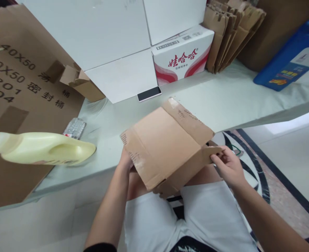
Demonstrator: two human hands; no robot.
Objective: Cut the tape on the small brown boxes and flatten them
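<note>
A brown cardboard box [167, 140], partly unfolded with flaps sticking out, is held above my lap at the table's front edge. My left hand [125, 159] grips its left side from below; most of those fingers are hidden behind the cardboard. On the other side, my right hand [229, 166] pinches a small side flap between thumb and fingers. The box's broad face tilts up toward me, with a printed flap along its far right edge.
On the pale green table [109, 122] stand a yellow bottle [49, 148], a phone [149, 93], a white-and-red carton [183, 56], white boxes [91, 31], folded cardboard [225, 35] and a blue bottle [288, 59]. A small cardboard box [88, 85] sits beside a large printed carton [20, 70].
</note>
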